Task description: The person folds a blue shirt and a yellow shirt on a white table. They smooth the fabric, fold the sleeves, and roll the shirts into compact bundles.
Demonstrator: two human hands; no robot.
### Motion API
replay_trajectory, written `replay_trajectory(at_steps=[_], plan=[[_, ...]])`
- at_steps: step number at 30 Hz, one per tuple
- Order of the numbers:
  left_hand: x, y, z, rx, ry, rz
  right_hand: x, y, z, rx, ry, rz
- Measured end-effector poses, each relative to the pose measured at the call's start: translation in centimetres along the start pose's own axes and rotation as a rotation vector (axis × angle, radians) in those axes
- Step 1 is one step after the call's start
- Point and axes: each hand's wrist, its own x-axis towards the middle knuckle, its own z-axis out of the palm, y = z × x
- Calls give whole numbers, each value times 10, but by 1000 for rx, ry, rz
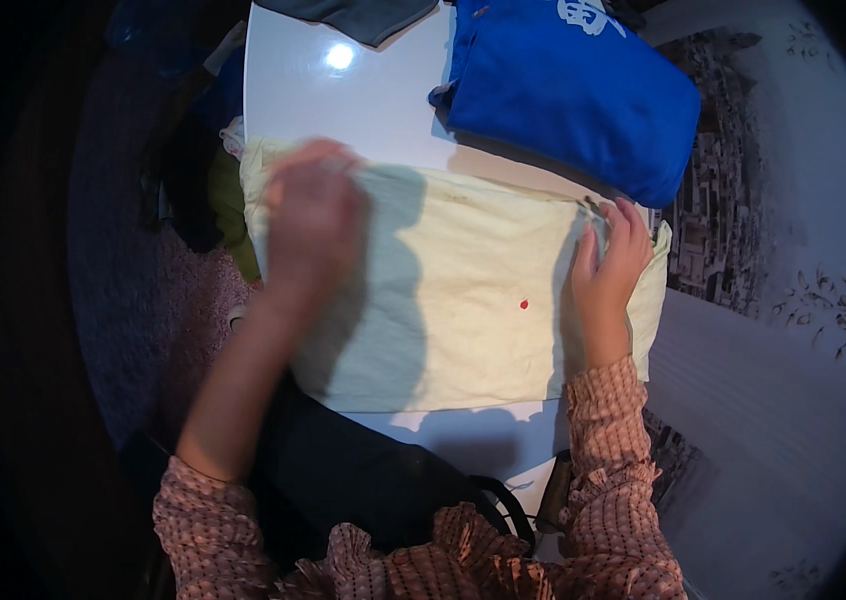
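A pale yellow cloth garment (475,300) lies spread across the white table (385,97), with a small red mark on its right half. Over the cloth's upper left part is my left hand (316,214), blurred, so its finger posture and any grip are unclear. My right hand (614,251) rests on the cloth near its upper right corner, thumb and fingers apart, beside a small dark spot at the edge. Part of the cloth's right end lies beyond this hand. Shadows fall over the left side of the cloth.
A folded blue garment (573,97) with a white print lies at the table's back right. A dark grey cloth (363,15) sits at the back edge. Several garments, one olive green (231,206), are heaped left of the table. Black fabric (370,472) is close to my body.
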Motion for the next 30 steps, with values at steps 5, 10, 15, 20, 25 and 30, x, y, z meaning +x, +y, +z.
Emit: replay_trajectory(at_steps=[5, 10, 15, 20, 25, 30], plan=[[-23, 67, 49, -57, -349, 241, -25, -61, -2, 150, -355, -82], [-14, 13, 47, 307, -305, 75, -31, -15, 31, -24, -329, 55], [-19, -48, 19, 494, -249, -222, -30, 3, 34, -40, -315, 104], [-112, -129, 6, -108, 37, -829, -35, -58, 8, 88, -329, 199], [-145, -118, -2, -1013, -191, -1576, -54, -131, -1, 280, -373, -34], [-181, -112, 24, -1041, -635, -1562, -72, -145, 33, 129, -402, -157]])
